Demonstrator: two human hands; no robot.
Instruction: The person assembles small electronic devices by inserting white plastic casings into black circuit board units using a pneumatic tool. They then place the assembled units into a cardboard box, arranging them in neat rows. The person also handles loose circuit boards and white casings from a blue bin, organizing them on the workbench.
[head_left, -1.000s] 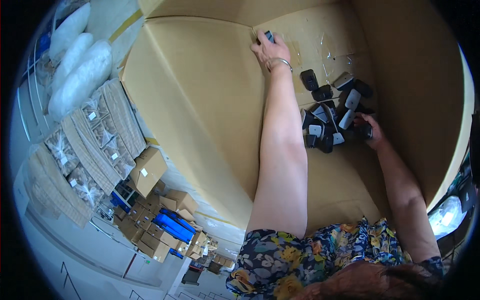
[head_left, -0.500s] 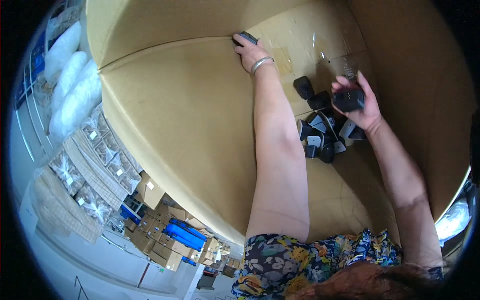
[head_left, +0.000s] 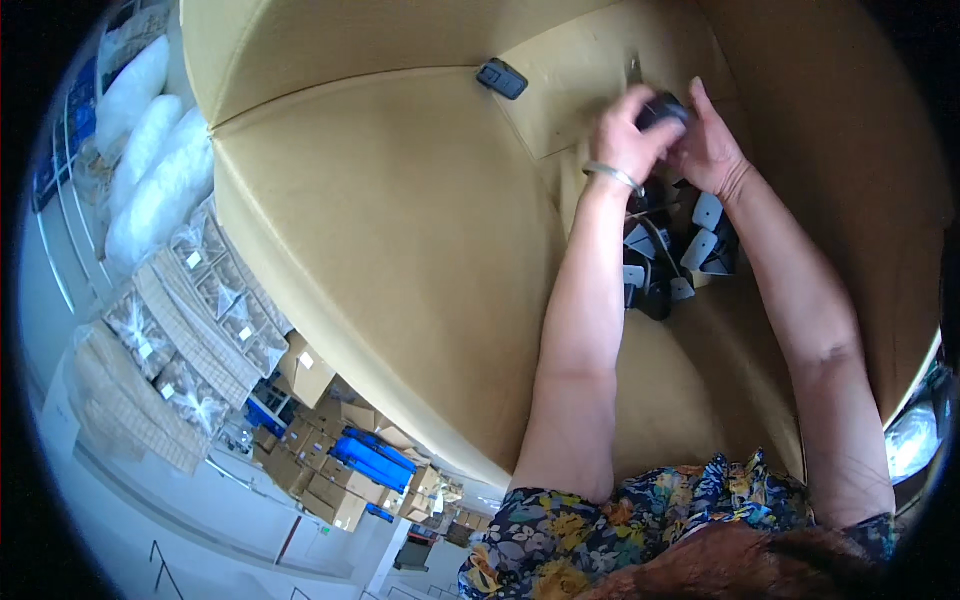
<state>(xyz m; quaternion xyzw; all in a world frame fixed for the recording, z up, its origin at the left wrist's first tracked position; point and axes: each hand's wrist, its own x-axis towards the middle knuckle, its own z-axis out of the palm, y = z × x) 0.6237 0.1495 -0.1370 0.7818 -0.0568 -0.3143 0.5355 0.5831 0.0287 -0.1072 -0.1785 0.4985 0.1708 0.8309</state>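
Observation:
A small rounded black plastic part [head_left: 660, 108] is in the grasp of my left hand [head_left: 628, 140], which wears a metal bangle. Its fingers are blurred by motion. Close against it on the right, my right hand [head_left: 708, 150] has its palm turned inward and its thumb stretched up; its other fingers are partly hidden behind the left hand. Below both hands lies a loose pile of black parts [head_left: 655, 300] and white-faced pieces [head_left: 700, 250]. A flat, dark rectangular part [head_left: 502, 78] rests by itself in the far left corner.
Tall cardboard walls [head_left: 390, 250] of a large box surround my arms. Outside at left are white plastic-wrapped bundles [head_left: 150, 190], bagged divider trays [head_left: 215, 290], stacked cartons [head_left: 325, 490] and a blue object [head_left: 372, 462]. A clear plastic bag [head_left: 912, 440] shows at the right.
My left hand has left the dark part in the far corner and moved right to meet my right hand. The black part formerly in my right hand appears to be in my left.

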